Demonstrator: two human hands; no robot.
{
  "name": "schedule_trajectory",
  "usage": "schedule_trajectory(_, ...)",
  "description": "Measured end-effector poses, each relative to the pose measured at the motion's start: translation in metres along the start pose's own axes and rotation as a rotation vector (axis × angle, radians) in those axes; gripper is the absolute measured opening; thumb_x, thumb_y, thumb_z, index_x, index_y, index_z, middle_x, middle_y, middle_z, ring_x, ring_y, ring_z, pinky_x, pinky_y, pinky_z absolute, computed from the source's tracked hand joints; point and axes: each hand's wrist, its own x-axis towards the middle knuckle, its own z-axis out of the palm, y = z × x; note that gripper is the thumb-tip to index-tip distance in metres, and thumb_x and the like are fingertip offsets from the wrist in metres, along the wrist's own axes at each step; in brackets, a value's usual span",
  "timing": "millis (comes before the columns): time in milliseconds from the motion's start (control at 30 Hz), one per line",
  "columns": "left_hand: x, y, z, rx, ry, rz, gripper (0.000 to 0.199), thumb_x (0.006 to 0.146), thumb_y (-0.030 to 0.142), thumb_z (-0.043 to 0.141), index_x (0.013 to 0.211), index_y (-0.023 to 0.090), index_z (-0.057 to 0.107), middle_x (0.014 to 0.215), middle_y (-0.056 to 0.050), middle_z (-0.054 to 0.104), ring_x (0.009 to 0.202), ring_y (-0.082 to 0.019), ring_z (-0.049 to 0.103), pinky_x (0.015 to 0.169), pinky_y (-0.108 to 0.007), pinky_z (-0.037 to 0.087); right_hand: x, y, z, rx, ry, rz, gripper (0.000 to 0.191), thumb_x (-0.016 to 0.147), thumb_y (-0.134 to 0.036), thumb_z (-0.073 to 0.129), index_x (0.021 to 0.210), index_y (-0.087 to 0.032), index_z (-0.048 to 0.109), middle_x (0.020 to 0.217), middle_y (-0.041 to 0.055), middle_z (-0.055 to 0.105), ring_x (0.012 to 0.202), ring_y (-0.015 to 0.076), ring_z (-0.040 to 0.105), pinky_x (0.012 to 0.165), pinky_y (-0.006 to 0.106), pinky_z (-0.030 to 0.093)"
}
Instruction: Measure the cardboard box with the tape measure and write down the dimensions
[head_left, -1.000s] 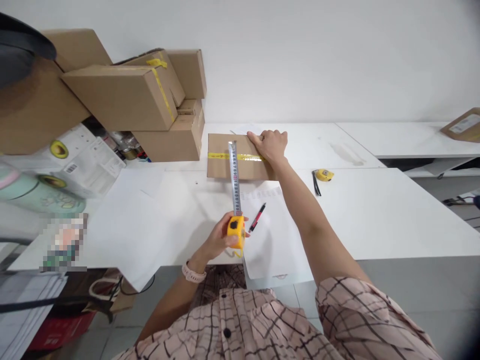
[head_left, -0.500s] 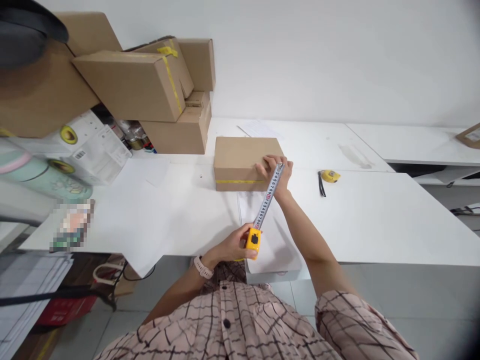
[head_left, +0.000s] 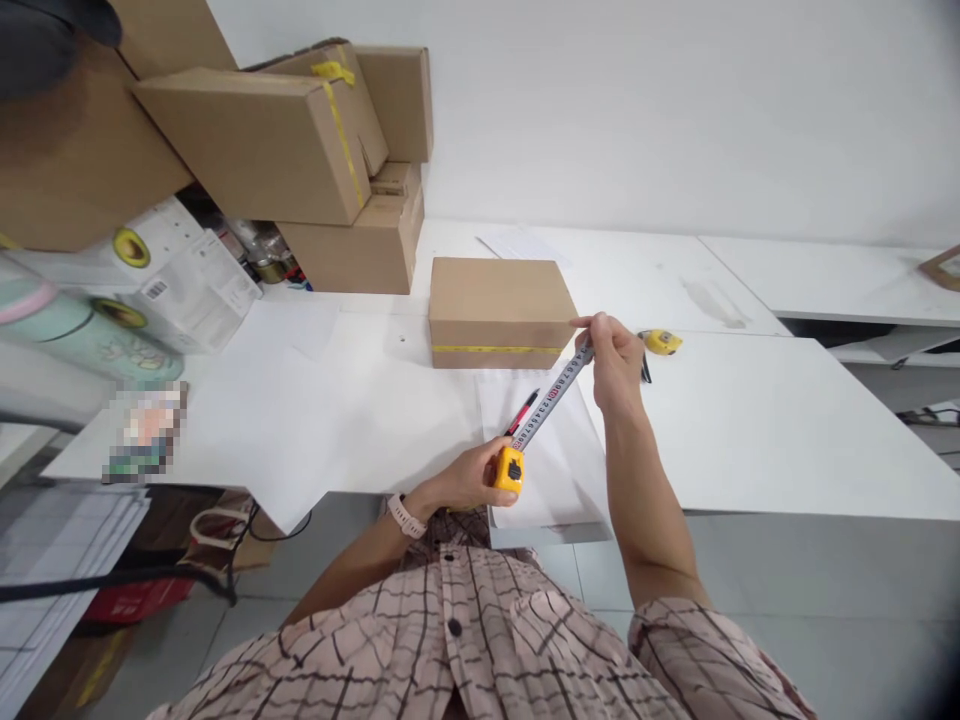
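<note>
Head camera: one tape measure (head_left: 510, 472) spans two hands, its yellow case gripped in the left hand (head_left: 466, 478), its extended blade's (head_left: 553, 393) far end pinched by the right hand (head_left: 619, 365). One pen (head_left: 523, 411) lies on paper (head_left: 559, 475) beside the blade. Just beyond the blade sits one closed carton (head_left: 499, 292), contents hidden; a second tape measure (head_left: 663, 342) rests right of the right hand, stacked cardboard boxes (head_left: 255, 145) at far left.

The left hand (head_left: 466, 478) curls in a grip; the right arm (head_left: 651, 490) reaches farther forward, the right hand (head_left: 619, 365) pinching
</note>
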Motion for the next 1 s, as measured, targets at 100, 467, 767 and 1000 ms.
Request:
schedule_trajectory(100,-0.003,0.000,0.003,0.018,0.012,-0.005,0.063,0.071,0.026,0.081,0.128,0.022,0.054,0.096,0.000,0.054,0.082,-0.014,0.052,0.073,-0.029,0.046,-0.019,-0.008,-0.004,0.064,0.008,0.003,0.049,0.090,-0.069,0.054,0.084,-0.023,0.068,0.060,-0.0029,0.048,0.048,0.0111,0.040,0.045,0.025,0.033)
schedule_trajectory(467,-0.021,-0.003,-0.010,0.071,0.344,0.166,0.098,0.074,0.031,0.084,0.153,0.031,0.026,0.115,-0.005,0.054,0.106,-0.021,0.060,0.100,-0.041,0.046,-0.123,0.031,0.038,-0.367,-0.380,0.093,0.045,0.098,-0.059,0.037,0.107,-0.028,0.068,0.072,0.0031,0.067,0.066,0.0210,0.065,0.066,0.032,0.048)
schedule_trajectory(767,-0.025,0.023,-0.084,0.799,0.814,-0.103,0.088,0.077,0.031,0.076,0.153,0.024,0.032,0.132,-0.014,0.056,0.111,-0.031,0.062,0.097,-0.048,0.048,-0.084,0.068,0.036,-0.988,-0.473,0.297,0.041,0.095,-0.057,0.052,0.116,-0.023,0.052,0.089,0.0102,0.073,0.084,0.0298,0.069,0.065,0.032,0.038)
schedule_trajectory(1000,-0.017,0.016,-0.115,1.147,0.836,-0.233,0.070,0.083,0.025,0.064,0.148,0.016,0.041,0.130,-0.019,0.059,0.121,-0.039,0.057,0.104,-0.055,0.045,-0.082,0.065,0.033,-0.959,-0.546,0.290,0.024,0.086,-0.018,0.050,0.107,-0.022,0.061,0.087,0.0087,0.073,0.084,0.0275,0.068,0.070,0.033,0.043)
